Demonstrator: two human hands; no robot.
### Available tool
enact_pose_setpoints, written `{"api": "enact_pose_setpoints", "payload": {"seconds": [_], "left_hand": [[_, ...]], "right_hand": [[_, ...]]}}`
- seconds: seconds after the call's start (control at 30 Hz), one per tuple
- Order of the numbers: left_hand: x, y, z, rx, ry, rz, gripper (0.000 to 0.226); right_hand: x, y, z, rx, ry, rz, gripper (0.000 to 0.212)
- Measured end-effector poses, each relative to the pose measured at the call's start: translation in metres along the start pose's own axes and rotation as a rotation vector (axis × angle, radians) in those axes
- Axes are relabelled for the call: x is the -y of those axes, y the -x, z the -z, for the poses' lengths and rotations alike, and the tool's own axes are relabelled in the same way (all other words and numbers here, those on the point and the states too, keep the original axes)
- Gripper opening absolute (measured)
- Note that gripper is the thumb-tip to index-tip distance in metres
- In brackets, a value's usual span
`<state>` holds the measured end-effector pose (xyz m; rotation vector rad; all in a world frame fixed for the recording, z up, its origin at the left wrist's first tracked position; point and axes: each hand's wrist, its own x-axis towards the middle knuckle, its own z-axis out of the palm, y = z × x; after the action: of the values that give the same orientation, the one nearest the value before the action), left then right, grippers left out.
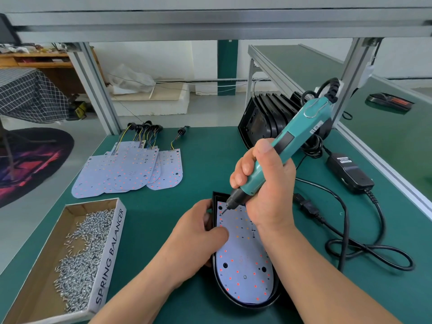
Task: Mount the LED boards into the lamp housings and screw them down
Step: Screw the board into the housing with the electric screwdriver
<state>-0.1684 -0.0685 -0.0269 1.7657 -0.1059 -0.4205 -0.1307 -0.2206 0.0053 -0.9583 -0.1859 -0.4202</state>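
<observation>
one black lamp housing front-centre on your green table, one white red-dotted LED board sitting in it, right hand fisted round one tilted teal screwdriver, bit on the board's far-left corner, left hand gripping the housing's left rim, thumb on the board, one box of screws, spare boards too overlapped to count

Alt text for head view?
The right hand holds a teal electric screwdriver, its bit on an LED board seated in a black lamp housing; the left hand grips the housing. A box of screws sits left.
</observation>
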Motion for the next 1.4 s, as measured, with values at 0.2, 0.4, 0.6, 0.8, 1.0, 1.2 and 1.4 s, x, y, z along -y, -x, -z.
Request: {"api": "enact_pose_setpoints", "payload": {"seconds": [0.2, 0.4, 0.6, 0.8, 1.0, 1.2, 1.4], "left_hand": [[-0.001, 0.000, 0.000, 0.002, 0.021, -0.006, 0.036], [0.002, -0.001, 0.001, -0.010, 0.034, 0.005, 0.036], [0.006, -0.003, 0.002, -0.023, 0.028, 0.001, 0.042], [0.008, -0.003, 0.004, 0.011, 0.037, -0.014, 0.041], [0.007, -0.005, 0.011, -0.004, 0.024, -0.027, 0.039], [0.005, -0.007, 0.011, -0.074, 0.058, 0.010, 0.032], [0.003, -0.009, 0.015, -0.096, 0.160, 0.053, 0.034]], "right_hand": [[0.000, 0.000, -0.001, 0.037, -0.008, -0.008, 0.029], [-0.001, 0.000, -0.003, 0.087, 0.028, -0.021, 0.028], [0.010, -0.006, -0.002, 0.189, -0.111, 0.009, 0.066], [0.022, -0.018, 0.021, 0.034, -0.136, -0.045, 0.058], [0.031, -0.035, 0.056, -0.134, 0.011, -0.178, 0.037], [0.060, -0.047, 0.090, -0.078, 0.314, -0.290, 0.046], [0.080, -0.051, 0.127, -0.022, 0.807, -0.356, 0.043]]}}
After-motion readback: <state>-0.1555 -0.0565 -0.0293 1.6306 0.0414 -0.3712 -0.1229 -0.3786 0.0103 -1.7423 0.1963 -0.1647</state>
